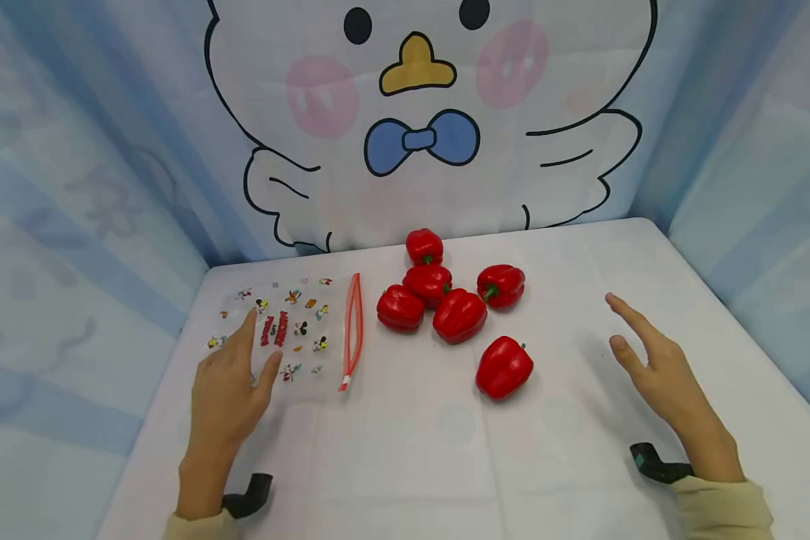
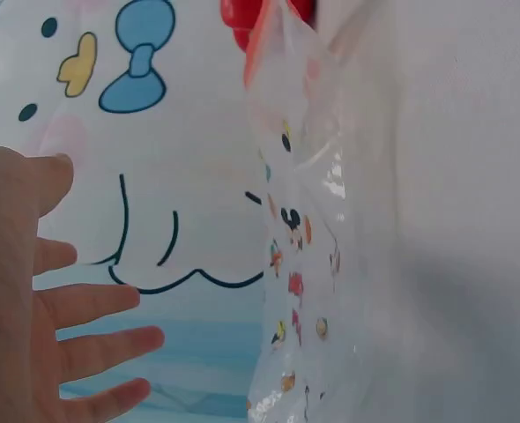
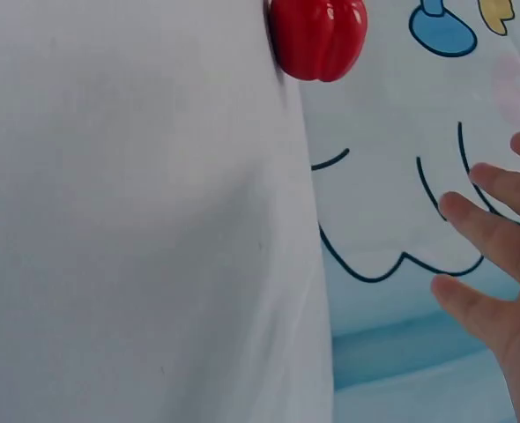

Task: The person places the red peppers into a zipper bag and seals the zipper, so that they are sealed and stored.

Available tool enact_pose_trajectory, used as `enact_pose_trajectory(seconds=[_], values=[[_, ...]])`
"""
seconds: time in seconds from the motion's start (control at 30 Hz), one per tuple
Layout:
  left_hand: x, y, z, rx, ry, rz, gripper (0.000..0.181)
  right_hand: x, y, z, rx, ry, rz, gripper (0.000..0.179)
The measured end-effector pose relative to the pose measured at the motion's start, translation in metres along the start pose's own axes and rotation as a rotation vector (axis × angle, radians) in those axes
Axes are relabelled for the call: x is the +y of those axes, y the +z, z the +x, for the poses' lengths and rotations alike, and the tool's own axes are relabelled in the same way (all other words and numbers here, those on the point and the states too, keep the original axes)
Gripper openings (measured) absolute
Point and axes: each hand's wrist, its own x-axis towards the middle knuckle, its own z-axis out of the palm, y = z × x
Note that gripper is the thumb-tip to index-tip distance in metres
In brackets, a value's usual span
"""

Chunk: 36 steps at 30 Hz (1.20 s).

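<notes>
A pale blue curtain (image 1: 101, 322), printed at the far side with a white cartoon bird, surrounds a white-covered table (image 1: 405, 457). On the table's left lies a clear zip bag (image 1: 310, 330), flat, its longer axis seemingly running left to right, though a hand covers part of the left portion. Its red zip strip (image 1: 360, 322) forms the right edge, pointing toward the peppers; the strip runs near to far, its near end slanting slightly left. The printed lettering is turned sideways, along the near-far line.

The left hand (image 1: 226, 390) hovers over the bag's left part, apart from it in the left wrist view, fingers extended and grip released. The right hand (image 1: 661, 371) is also released, raised above the table's right side with spread fingers directed far and left, well apart from the peppers. Beige sleeves (image 1: 722, 506) end at both wrists.

Six red peppers sit around the table's middle, right of the bag. The nearest pepper (image 1: 503, 369) stands alone, its stem pointing right and far. The pepper on the right of the group (image 1: 502, 285) has its stem turned left and near. Of the others, the farthest pepper (image 1: 423, 244) points its stem near, and the central pepper (image 1: 427, 285) points its stem right; the left pepper (image 1: 400, 308) and the near-right pepper (image 1: 459, 316) show their stems too poorly to tell. A black wrist device (image 1: 656, 463) sits at each wrist.
</notes>
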Motion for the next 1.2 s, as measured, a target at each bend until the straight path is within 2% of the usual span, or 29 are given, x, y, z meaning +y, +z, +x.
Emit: enact_pose_trajectory(seconds=[0.23,0.4,0.5,0.63,0.73,0.9,1.07,1.2], values=[[0.020,0.011,0.008,0.069,-0.117,-0.053,0.066,-0.012,0.024,0.007,-0.010,0.022,0.103,0.055],[0.033,0.019,0.013,0.109,-0.197,-0.127,0.058,-0.021,0.036,0.011,-0.058,0.047,0.187,0.052],[0.040,0.025,0.016,0.091,-0.271,-0.183,0.054,-0.025,0.044,0.015,-0.076,0.047,0.261,0.050],[0.052,0.036,0.017,0.025,-0.337,-0.249,0.053,-0.026,0.054,0.019,-0.079,0.045,0.336,0.049],[0.061,0.046,0.015,-0.033,-0.334,-0.262,0.054,-0.025,0.059,0.020,-0.088,0.058,0.394,0.048],[0.072,0.058,0.011,-0.090,-0.320,-0.271,0.058,-0.024,0.066,0.021,-0.150,0.075,0.450,0.047],[0.077,0.062,0.009,-0.105,-0.316,-0.279,0.058,-0.026,0.071,0.019,-0.225,0.116,0.423,0.049],[0.078,0.064,0.010,-0.100,-0.301,-0.288,0.059,-0.027,0.072,0.016,-0.257,0.141,0.359,0.051]])
